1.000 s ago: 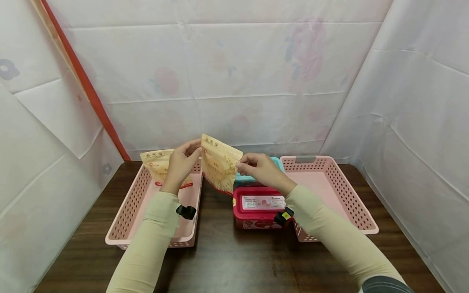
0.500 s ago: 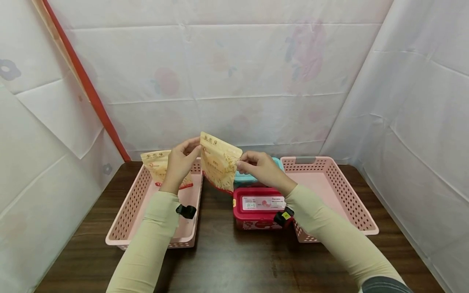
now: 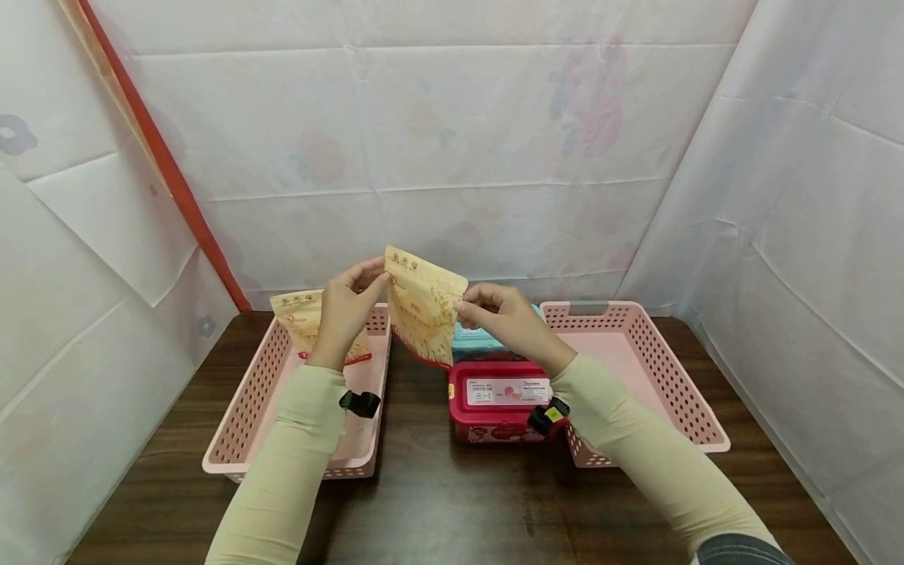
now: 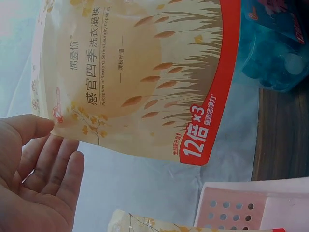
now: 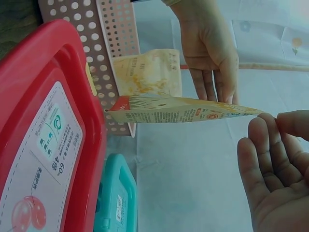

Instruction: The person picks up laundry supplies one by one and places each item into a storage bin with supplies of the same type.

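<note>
A cream laundry capsule pouch (image 3: 424,306) with a red bottom band hangs tilted between both hands, above the gap between a pink basket and a red tub. My left hand (image 3: 342,310) pinches its upper left edge between thumb and fingers. At the opposite upper corner, my right hand (image 3: 504,318) pinches it with thumb and forefinger; the other fingers curl loosely in the right wrist view. Printed reeds and lettering fill the pouch front (image 4: 145,72) in the left wrist view. Behind the left wrist, a matching pouch (image 3: 295,318) leans upright in the left pink basket (image 3: 236,439), partly hidden.
A red lidded tub (image 3: 504,420) stands right of centre, with a teal tub (image 3: 475,339) behind it, partly covered by the right hand. Another pink basket (image 3: 614,353) sits at the right. White sheeting (image 3: 452,157) walls off the back and sides of the dark wooden table (image 3: 452,510).
Both hands have lifted the held pouch slightly higher, showing a little more of the teal tub behind it. The baskets, tubs and other pouch stay in place.
</note>
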Demonstrator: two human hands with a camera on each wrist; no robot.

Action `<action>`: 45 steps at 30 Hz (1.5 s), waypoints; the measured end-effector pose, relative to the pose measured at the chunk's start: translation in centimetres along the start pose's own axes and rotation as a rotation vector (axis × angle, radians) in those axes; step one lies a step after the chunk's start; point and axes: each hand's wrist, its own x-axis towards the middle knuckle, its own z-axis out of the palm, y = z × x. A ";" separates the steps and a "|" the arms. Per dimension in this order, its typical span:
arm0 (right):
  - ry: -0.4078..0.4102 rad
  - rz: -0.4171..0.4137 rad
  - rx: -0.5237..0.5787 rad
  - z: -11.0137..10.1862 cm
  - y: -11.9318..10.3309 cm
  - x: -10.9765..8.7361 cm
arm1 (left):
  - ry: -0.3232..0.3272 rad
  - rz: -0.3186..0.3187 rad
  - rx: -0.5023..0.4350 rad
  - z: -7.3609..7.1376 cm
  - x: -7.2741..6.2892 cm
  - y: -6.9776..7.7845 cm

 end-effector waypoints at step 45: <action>0.180 0.129 0.107 -2.2 1.2 0.0 | -0.013 -0.007 -0.097 -0.3 -2.5 3.1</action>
